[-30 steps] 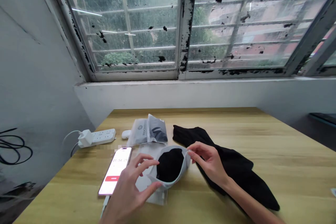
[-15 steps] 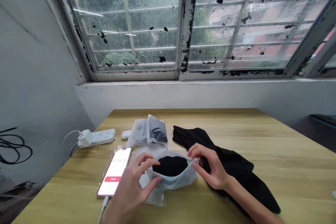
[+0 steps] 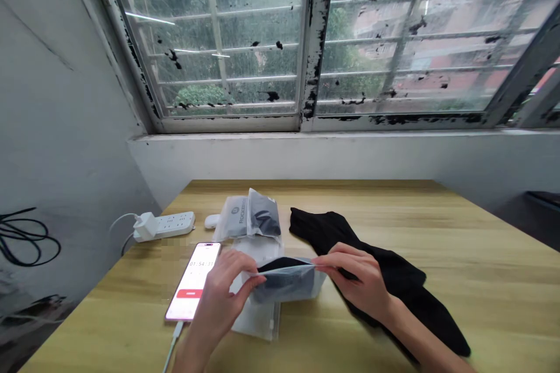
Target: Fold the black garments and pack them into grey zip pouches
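A frosted zip bag (image 3: 289, 285) stands between my hands, with folded black fabric (image 3: 284, 263) showing inside its narrow mouth. At the bag's left corner, my left hand (image 3: 231, 282) pinches the rim between thumb and fingers. My right hand (image 3: 356, 274) grips the right corner the same way. Under and behind it lies a flat, clear plastic bag (image 3: 258, 323). Just beyond my right hand, a pair of long black garments, perhaps socks (image 3: 394, 268), stretches diagonally over the table, partly hidden by my right arm.
Farther back lie filled frosted bags (image 3: 258, 215) with dark contents and printed lettering. On the left are a lit phone (image 3: 192, 282) on a charging cable, a small white case (image 3: 212, 221) and a power strip (image 3: 170, 225). The wooden table (image 3: 371, 192) meets the wall below a window.
The bag's mouth has narrowed from a wide oval to a slit, its front rim drawn up. My left fingers have closed onto the left corner. The black garments lie where they were.
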`<move>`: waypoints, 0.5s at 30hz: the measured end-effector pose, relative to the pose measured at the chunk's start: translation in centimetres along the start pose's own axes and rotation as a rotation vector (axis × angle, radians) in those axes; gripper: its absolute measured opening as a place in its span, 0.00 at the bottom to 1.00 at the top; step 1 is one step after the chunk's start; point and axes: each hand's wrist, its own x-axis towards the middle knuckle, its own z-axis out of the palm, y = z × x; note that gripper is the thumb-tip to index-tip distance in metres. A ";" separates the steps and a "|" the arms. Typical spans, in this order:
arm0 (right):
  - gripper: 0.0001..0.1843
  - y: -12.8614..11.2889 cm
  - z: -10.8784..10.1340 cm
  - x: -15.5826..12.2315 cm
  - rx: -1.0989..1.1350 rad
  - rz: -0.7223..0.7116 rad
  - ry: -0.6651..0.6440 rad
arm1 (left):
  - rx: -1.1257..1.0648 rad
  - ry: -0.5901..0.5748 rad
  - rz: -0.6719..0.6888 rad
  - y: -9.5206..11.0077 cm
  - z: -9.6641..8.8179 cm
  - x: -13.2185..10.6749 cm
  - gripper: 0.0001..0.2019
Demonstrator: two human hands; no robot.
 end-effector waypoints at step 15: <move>0.19 2.0 0.8 -0.4 0.390 0.659 0.004 | -0.159 0.106 -0.314 -1.0 0.1 -0.3 0.11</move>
